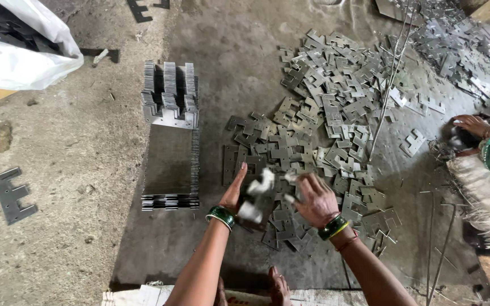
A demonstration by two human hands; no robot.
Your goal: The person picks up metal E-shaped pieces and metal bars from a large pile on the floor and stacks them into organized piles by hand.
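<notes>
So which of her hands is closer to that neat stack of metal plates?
Left. The left hand is just right of the stacked metal plates; the right hand is farther right, over the loose pile.

Green bangles ring both bare wrists; white wraps cover several fingers (266,180).

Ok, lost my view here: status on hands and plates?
Left hand and right hand both on a dark metal plate, fingers taped. Loose plate pile ahead; neat stack left.

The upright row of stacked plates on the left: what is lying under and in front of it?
The upright row of plates stands at the far end of a long flat-lying stack of plates. That stack's layered edges show at its near end; the floor beneath it is covered.
</notes>
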